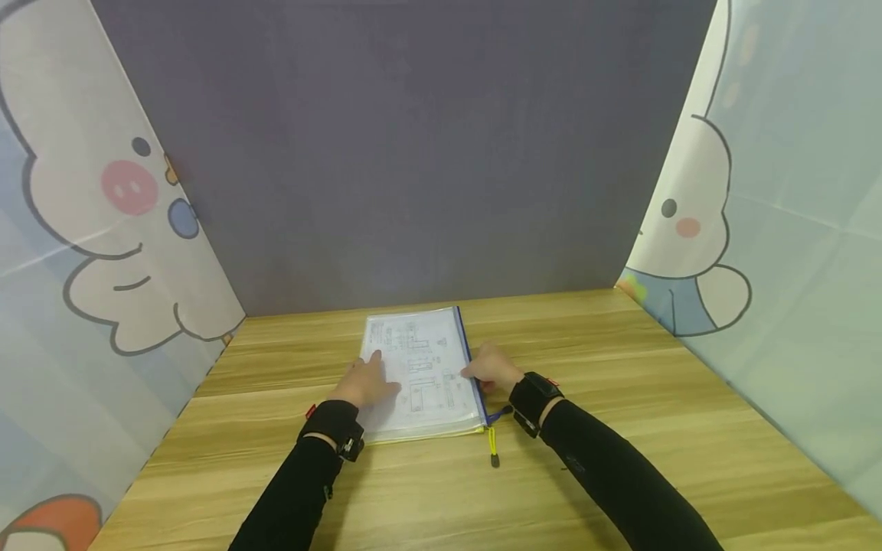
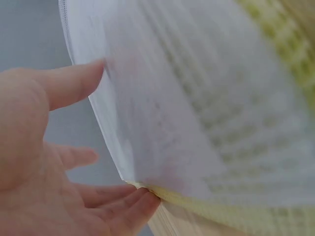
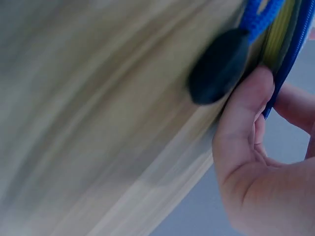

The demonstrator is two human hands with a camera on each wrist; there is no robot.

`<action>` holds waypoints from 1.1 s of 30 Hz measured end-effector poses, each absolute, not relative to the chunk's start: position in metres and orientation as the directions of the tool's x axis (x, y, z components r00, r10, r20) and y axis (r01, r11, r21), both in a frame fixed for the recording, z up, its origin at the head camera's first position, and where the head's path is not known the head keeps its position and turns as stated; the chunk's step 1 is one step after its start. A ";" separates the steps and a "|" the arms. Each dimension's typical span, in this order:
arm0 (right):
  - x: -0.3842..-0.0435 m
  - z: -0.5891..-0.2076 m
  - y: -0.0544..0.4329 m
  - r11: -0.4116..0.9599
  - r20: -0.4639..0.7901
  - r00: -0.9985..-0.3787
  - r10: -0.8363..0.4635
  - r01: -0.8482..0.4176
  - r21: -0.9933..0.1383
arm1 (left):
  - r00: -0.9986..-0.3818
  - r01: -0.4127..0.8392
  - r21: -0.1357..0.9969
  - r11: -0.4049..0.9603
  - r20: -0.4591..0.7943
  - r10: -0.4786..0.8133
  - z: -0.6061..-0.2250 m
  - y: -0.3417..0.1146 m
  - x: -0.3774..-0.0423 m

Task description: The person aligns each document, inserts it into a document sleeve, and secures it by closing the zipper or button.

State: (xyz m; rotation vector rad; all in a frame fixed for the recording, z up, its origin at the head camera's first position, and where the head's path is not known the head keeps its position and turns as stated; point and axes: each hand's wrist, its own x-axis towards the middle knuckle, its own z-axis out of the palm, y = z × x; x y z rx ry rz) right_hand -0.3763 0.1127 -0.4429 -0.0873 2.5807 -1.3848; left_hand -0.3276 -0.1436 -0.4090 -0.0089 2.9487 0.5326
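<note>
A clear zip document bag [image 1: 422,333] with a blue zipper edge lies flat, showing a sheet of technical line drawings inside. Beneath it, the yellow edge of a second zip bag [image 1: 427,436] peeks out at the front. My left hand [image 1: 368,385] rests on the left side, thumb over the top bag and fingertips touching the yellow border in the left wrist view. On the opposite side, my right hand [image 1: 494,367] pinches the blue zipper edge between thumb and fingers. A blue cord with a dark pull tab [image 3: 219,66] hangs beside the right thumb.
The bags lie on a wood-grain table [image 1: 620,459] near its back edge, where a dark grey panel [image 1: 427,153] rises. Cartoon-printed sheets stand along the left [image 1: 83,229] and right sides. A yellow zipper pull [image 1: 493,444] lies at the front right corner.
</note>
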 end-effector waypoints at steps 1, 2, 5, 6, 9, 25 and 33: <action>-0.377 -0.444 0.113 0.543 -0.166 -0.975 -0.150 0.059 -0.838 | -0.990 -0.035 0.351 0.936 -0.143 0.016 -0.409 -0.144 -0.328; -0.377 -0.444 0.114 0.524 -0.174 -0.973 -0.152 0.069 -0.849 | -0.990 -0.035 0.349 0.937 -0.143 0.017 -0.410 -0.144 -0.328; -0.377 -0.443 0.120 0.484 -0.193 -0.968 -0.160 0.093 -0.870 | -0.988 -0.045 0.334 0.941 -0.153 0.007 -0.411 -0.144 -0.328; -0.378 -0.443 0.123 0.474 -0.190 -0.969 -0.160 0.094 -0.875 | -0.987 -0.041 0.320 0.946 -0.158 0.011 -0.411 -0.143 -0.328; -0.379 -0.444 0.132 0.466 -0.162 -0.974 -0.161 0.070 -0.882 | -0.983 -0.034 0.292 0.956 -0.183 0.020 -0.412 -0.142 -0.327; -0.373 -0.449 0.188 0.834 -0.058 -0.976 -0.211 -0.148 -0.532 | -0.955 -0.045 0.264 0.964 -0.295 0.037 -0.400 -0.137 -0.308; -0.369 -0.450 0.210 0.934 -0.127 -0.986 -0.105 -0.054 -0.354 | -0.951 -0.033 0.237 0.971 -0.305 0.042 -0.393 -0.146 -0.303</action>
